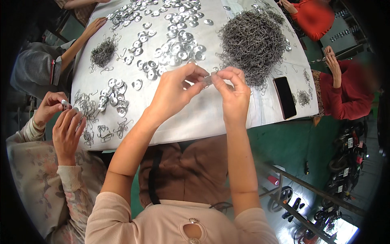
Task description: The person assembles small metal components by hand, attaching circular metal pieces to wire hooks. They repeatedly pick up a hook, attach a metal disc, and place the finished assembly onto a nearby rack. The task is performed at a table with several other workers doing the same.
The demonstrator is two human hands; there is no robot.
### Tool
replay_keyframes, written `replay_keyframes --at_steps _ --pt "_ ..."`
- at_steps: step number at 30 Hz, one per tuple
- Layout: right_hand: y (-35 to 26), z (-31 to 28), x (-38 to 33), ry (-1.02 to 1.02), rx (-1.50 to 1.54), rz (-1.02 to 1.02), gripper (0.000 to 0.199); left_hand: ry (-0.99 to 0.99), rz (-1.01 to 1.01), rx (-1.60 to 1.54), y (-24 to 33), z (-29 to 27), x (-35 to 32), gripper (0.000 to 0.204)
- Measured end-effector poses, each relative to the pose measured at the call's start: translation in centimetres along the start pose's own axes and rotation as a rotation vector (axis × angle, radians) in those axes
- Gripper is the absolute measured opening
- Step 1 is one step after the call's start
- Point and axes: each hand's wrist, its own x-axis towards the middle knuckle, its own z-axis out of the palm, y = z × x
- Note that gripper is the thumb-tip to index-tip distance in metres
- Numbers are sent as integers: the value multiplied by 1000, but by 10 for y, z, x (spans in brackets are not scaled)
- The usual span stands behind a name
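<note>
Above the white-covered table, both my hands meet in front of me with their fingertips almost touching. My left hand [176, 87] pinches a small silvery metal disc [208, 79] between thumb and forefinger. The fingertips of my right hand [233, 91] are closed at the disc's right edge, where a bit of bent wire, seemingly a hook, shows; the fingers partly hide it. Beyond my hands lie many loose domed discs [176, 49] with centre holes. A large heap of grey wire hooks [254, 44] rises just past my right hand.
A black phone [285, 97] lies near the table's right edge. At left, a co-worker's hands [67, 126] hold a disc beside smaller piles of discs [113, 96] and hooks [102, 52]. Other people sit around the table. Metal rails [313, 191] stand at lower right.
</note>
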Motion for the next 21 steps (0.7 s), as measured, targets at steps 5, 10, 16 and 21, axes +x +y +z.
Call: replay_keyframes --at_steps 5,10,16,21 --pt "1 -13 0 61 -76 -135 12 100 -8 216 -35 -8 32 16" --pt "-11 -20 1 69 -75 -120 12 70 264 730 -107 10 77 16" --pt "-16 -31 2 106 -107 -121 12 -107 200 1091 -133 44 106 16" --pt "-15 -10 1 18 -95 -137 11 145 -10 462 -87 11 79 18"
